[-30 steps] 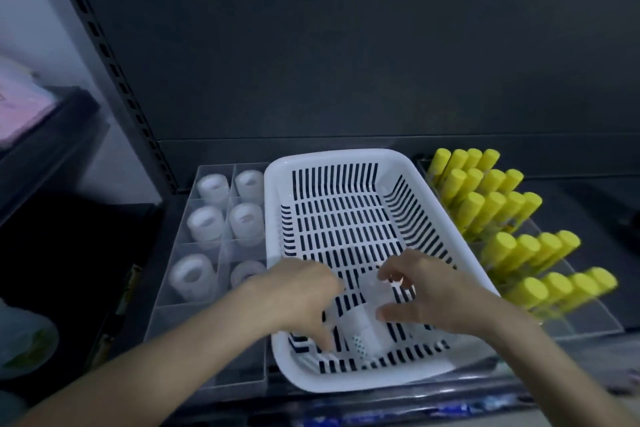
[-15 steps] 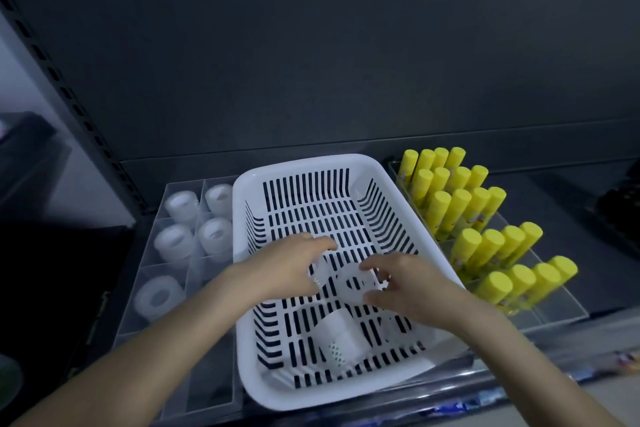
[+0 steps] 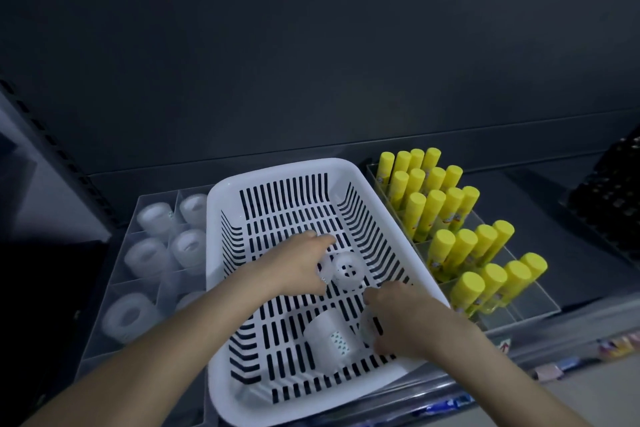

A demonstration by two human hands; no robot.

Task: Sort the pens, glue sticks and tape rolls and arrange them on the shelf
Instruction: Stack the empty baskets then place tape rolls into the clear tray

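Observation:
A white slotted basket (image 3: 277,170) stands on the dark shelf between two clear trays. My left hand (image 3: 294,265) reaches into its middle, fingers closed on two small clear tape rolls (image 3: 347,270) held side by side. Lower right in the basket, my right hand (image 3: 403,321) curls around another clear tape roll (image 3: 366,326) near the basket wall. A wrapped stack of tape rolls (image 3: 330,341) lies on its side on the basket floor between my wrists. No pens lie in the basket.
Left of the basket, a clear divided tray (image 3: 157,193) holds several tape rolls (image 3: 147,255). On the right, a clear tiered holder (image 3: 526,305) is filled with yellow glue sticks (image 3: 450,211). A dark rack (image 3: 614,194) sits far right. A slotted shelf upright (image 3: 52,142) rises at left.
My right hand let go of the rolls in the middle and dropped toward the basket's near right corner onto another roll. My left hand moved right and kept the two rolls.

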